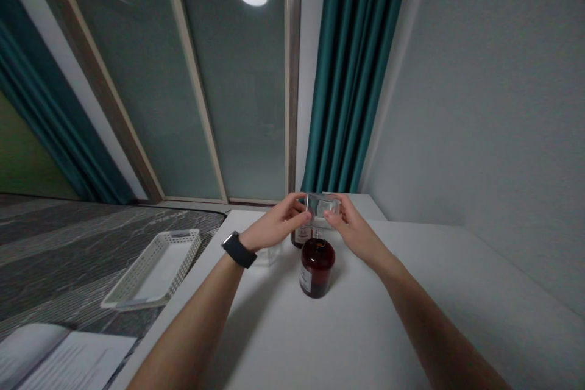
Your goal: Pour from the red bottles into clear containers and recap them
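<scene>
Between my left hand and my right hand is a clear see-through vessel, perhaps a small beaker, lying on its side in the air. Fingers of both hands close on its two ends. Just below it, a dark amber bottle with a white label stands upright on the white table. Behind that one, a second amber bottle is partly covered by the vessel and my left fingers. Another clear item sits on the table beside my left wrist, half hidden by it.
A white perforated basket rests on the striped grey bedding left of the table. An open book lies nearer at lower left. Beyond the table hang green curtains beside glass sliding doors; a wall rises at right.
</scene>
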Available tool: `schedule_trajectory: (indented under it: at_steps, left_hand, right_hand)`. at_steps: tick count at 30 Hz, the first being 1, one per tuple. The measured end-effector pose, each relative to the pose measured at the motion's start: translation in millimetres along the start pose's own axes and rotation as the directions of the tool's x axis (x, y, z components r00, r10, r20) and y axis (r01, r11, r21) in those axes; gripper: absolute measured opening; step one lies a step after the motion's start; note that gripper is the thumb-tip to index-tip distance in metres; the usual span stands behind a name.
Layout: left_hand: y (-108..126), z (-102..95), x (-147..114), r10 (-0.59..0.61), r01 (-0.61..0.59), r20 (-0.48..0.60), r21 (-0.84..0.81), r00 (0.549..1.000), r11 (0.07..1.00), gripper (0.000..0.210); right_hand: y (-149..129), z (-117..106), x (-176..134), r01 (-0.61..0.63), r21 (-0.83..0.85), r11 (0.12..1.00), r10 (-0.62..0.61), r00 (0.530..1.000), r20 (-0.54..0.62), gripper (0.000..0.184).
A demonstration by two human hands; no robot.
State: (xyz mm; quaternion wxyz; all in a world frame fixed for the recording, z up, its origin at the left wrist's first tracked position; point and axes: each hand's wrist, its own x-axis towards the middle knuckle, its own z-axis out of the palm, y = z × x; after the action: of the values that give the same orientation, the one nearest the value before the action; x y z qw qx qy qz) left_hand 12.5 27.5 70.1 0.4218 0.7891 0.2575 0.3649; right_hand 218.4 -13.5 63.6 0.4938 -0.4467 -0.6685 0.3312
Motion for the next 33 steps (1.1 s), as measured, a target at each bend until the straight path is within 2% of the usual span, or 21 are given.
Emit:
schedule_trajectory:
  at_steps: [3,7,16,23,33]
  left_hand:
    - [-1,-0.8,-1,-0.004,0.004,0.019,-0.012,1.000,1.000,0.047]
    - [1,0.4,-1,0.011,-0.011,0.027,-0.003,1.000,1.000,0.049]
    - [14,4.2,-6,-0.045,0.044,0.040,0.025,0.998,0.999,0.048]
    - [20,2.2,-9,-0.042,0.038,0.050,0.085,0.998,0.996,0.056]
    - [23,-0.6,-11,0.012,-0.028,0.086,0.188,0.996,0.982,0.056]
  right_hand:
    - [-8,-4,-3,-0.031,-0.068,0.997,0.034,0.999,0.041,0.044]
    - [-16,-8,-7,-0.046,-0.152,0.987,0.053,0.998,0.040,0.043]
    - [-20,-14,-9,-0.071,-0.202,0.977,0.092,0.991,0.098,0.047]
    - [-23,-17,-12,-0.027,-0.250,0.968,0.058,0.992,0.114,0.045]
    - [-24,-20,-14,0.020,-0.305,0.952,0.021,0.991,0.130,0.052]
